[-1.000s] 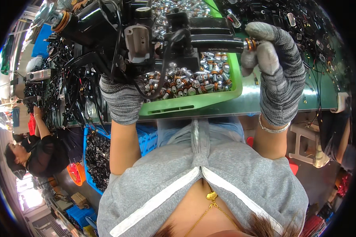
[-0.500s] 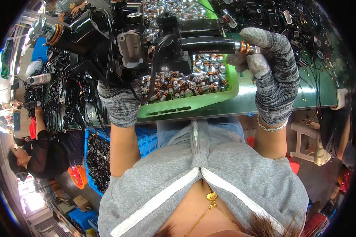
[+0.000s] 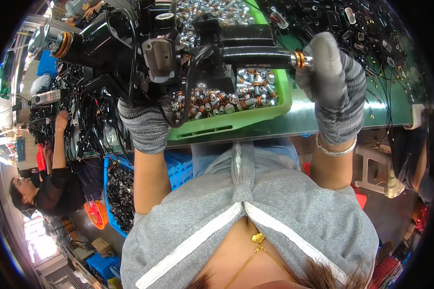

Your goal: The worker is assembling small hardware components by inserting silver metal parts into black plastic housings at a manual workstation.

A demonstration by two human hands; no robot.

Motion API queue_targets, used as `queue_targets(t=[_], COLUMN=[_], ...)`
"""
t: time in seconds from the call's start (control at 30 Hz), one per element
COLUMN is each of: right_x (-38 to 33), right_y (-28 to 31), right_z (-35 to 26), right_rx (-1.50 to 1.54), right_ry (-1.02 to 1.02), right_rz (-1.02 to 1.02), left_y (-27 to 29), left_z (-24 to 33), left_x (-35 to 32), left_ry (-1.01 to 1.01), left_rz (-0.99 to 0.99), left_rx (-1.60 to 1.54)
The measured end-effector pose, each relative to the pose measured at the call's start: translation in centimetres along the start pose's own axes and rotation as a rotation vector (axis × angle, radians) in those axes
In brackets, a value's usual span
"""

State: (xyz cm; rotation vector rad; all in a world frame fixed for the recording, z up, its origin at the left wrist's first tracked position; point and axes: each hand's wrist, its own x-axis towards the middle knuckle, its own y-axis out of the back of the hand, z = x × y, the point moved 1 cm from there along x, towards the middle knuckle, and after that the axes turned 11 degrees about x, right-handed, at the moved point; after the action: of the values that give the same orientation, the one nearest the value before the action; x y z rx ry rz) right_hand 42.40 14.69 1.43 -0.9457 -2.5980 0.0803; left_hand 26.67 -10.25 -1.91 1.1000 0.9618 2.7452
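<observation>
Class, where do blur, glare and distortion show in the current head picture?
Head view throughout: the right hand, in a grey-and-black knit glove, is blurred around its fingers; glare whitens the glossy green tabletop beside the green plastic tray; a bright patch at lower left is washed out; fisheye distortion curves structures along the left rim.

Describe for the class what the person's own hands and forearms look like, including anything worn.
The left hand and right hand wear knitted gloves mottled in grey, black and white; the right glove's fingers show smooth, pale grey patches. A silvery bracelet sits just below the right glove. Both forearms are bare between glove and grey top.
</observation>
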Motion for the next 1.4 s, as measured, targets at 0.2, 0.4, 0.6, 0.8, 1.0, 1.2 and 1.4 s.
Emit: queue_targets(t=[0.2,0.4,0.6,0.8,1.0,1.2,1.4], right_x=[2.4,-0.4,-0.7,2.0,1.9,1.5,2.5], right_y=[1.2,0.1,-0.1,2.2,0.2,-1.1,1.6], right_z=[0.4,-0.5,0.5,0.7,0.8,-0.8,0.0], right_rx=[0.327,0.004,-0.053,0.118,-0.905,-1.002,-0.23], right_ry=[0.107,0.286,0.233,-0.217,0.266,0.189,-0.225], right_rz=[-0.434,-0.17,0.085,-0.239,-0.732,-0.793,-0.561], left_y=[-0.2,-0.3,0.0,-0.1,-0.2,0.6,0.5], left_z=[0.0,-0.2,-0.2,0.0,-0.2,0.5,2.1], left_x=[-0.2,-0.4,-0.3,0.0,-0.2,0.1,0.2], left_ry=[0.124,0.147,0.06,0.034,0.062,0.024,-0.084], left_rz=[-0.085,-0.064,-0.048,-0.014,0.041,0.012,0.001], left_rx=[-0.109,-0.2,-0.045,-0.064,-0.04,-0.028,-0.176])
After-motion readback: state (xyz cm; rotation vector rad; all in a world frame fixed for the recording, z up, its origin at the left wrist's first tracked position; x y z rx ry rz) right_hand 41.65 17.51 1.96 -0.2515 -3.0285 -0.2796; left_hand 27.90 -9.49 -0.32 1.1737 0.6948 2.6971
